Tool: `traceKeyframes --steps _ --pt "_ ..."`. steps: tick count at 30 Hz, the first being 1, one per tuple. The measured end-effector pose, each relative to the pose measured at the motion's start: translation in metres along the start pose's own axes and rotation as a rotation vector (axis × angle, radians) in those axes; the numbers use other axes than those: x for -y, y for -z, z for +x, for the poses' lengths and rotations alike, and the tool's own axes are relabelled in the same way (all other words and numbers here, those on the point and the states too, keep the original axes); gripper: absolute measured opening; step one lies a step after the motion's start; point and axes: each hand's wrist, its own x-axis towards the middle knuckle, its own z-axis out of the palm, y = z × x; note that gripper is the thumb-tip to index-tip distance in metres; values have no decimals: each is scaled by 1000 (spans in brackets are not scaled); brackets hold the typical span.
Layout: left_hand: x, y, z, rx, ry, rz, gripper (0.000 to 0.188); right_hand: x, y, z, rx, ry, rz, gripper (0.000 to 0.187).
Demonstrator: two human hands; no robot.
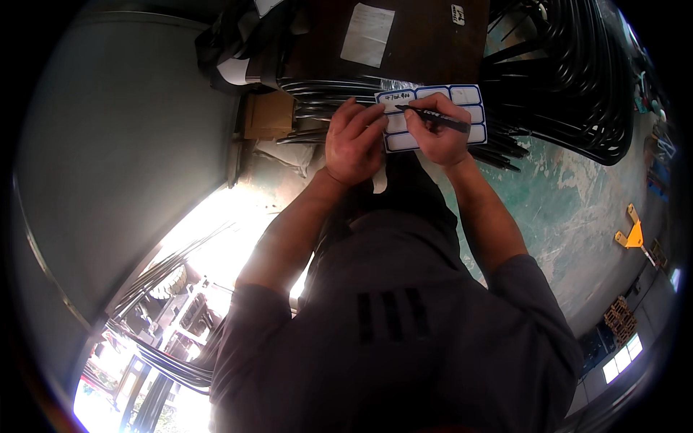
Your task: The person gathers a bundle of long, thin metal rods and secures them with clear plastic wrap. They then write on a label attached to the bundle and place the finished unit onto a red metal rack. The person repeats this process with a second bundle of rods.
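A white sheet of blue-bordered blank labels [462, 101] lies on a bundle of black metal rods [325, 90]. My left hand [352, 143] presses flat on the sheet's left part, fingers spread. My right hand [437, 133] grips a black marker pen [433, 119] whose tip touches the top-left label, where some dark writing shows. Both forearms reach up from my grey shirt at the bottom.
A dark brown board [419, 36] with a white paper slip [368, 32] stands behind the rods. More curved black rods [570, 86] pile at the right. A cardboard box [268, 115] sits at the left. A yellow bracket [634, 234] lies on the green floor [570, 202].
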Motion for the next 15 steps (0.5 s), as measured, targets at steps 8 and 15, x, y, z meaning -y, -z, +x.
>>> traceKeyframes --steps 8,15 --pt "2 -4 -2 -9 -5 9 47 -4 0 0 10 4 -12 13" --pt "2 -5 -2 -20 -4 13 47 -3 0 0 5 -2 -3 13"
